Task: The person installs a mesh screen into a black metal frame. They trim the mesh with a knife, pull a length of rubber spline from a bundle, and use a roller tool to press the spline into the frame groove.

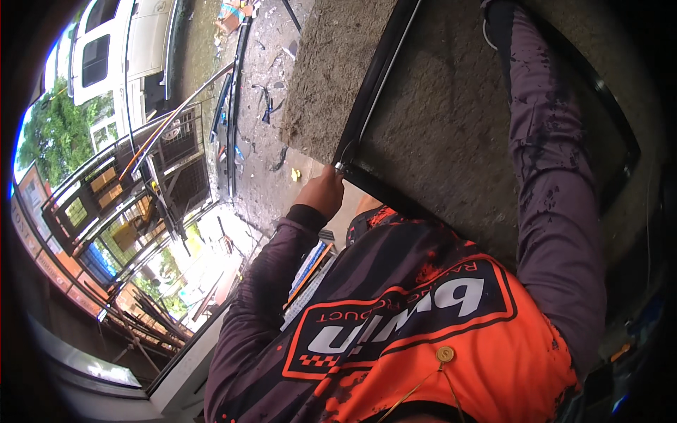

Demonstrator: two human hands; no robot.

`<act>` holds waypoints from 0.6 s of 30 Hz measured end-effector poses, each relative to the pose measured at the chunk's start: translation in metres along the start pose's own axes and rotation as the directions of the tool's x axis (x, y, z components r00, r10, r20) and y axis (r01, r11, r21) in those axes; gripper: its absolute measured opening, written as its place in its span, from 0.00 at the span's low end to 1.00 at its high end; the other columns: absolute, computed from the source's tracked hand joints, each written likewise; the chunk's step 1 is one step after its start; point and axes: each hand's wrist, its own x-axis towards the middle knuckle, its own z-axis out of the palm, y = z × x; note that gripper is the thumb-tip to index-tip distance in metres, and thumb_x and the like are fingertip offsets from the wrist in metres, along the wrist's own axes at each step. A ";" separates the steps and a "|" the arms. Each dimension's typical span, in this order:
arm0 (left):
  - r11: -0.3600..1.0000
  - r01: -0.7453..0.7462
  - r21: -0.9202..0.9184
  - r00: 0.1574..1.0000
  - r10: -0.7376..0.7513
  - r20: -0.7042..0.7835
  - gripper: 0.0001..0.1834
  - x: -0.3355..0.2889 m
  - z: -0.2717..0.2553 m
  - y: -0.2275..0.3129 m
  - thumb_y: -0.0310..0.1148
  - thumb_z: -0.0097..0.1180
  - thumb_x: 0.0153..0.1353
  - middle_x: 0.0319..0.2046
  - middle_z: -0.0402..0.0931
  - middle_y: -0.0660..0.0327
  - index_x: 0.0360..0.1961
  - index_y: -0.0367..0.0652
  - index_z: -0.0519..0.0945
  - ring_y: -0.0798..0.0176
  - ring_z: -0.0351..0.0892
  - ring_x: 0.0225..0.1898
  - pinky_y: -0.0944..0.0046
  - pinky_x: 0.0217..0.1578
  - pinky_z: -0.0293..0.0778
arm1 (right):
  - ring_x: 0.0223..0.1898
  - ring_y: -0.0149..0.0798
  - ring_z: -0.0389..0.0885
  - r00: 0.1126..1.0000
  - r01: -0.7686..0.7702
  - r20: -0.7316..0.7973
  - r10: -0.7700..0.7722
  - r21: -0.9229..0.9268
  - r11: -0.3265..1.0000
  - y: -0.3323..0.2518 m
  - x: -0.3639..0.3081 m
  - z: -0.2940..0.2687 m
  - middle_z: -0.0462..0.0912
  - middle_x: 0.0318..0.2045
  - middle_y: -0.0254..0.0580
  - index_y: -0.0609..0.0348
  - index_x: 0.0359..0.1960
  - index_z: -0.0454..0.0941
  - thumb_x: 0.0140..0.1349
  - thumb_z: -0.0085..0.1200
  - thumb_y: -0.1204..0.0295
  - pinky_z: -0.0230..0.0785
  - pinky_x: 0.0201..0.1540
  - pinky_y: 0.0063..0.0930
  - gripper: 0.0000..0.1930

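My left hand [324, 193] is closed at the near left corner of a black frame [376, 80], which looks like a window or door frame. A small silvery piece [340, 167] shows at its fingertips; what the fingers grip is largely hidden. From that corner a thin pale strip [384, 83] runs up along the frame's left bar. My right arm [543, 148] stretches far forward over the frame, its dark cuff [499, 25] at the top edge. Beyond the cuff the right hand is out of view.
A rough brown board [331, 70] lies left of the frame. Long dark bars [236, 106] and scattered scraps cover the floor farther left, with a crumpled yellow bit [295, 174] near my left hand. A metal fence [120, 204] and a pale vehicle [116, 46] stand beyond.
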 end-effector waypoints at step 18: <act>0.998 -0.059 0.023 0.998 0.060 -0.018 0.14 0.033 -0.022 0.030 0.38 0.46 0.68 0.26 0.76 0.33 0.39 0.36 0.66 0.28 0.76 0.33 0.35 0.34 0.70 | 0.27 0.40 0.79 0.999 -0.012 0.054 0.007 0.088 0.996 0.005 0.009 -0.003 0.81 0.22 0.46 0.58 0.25 0.81 0.52 0.66 0.50 0.70 0.34 0.39 0.21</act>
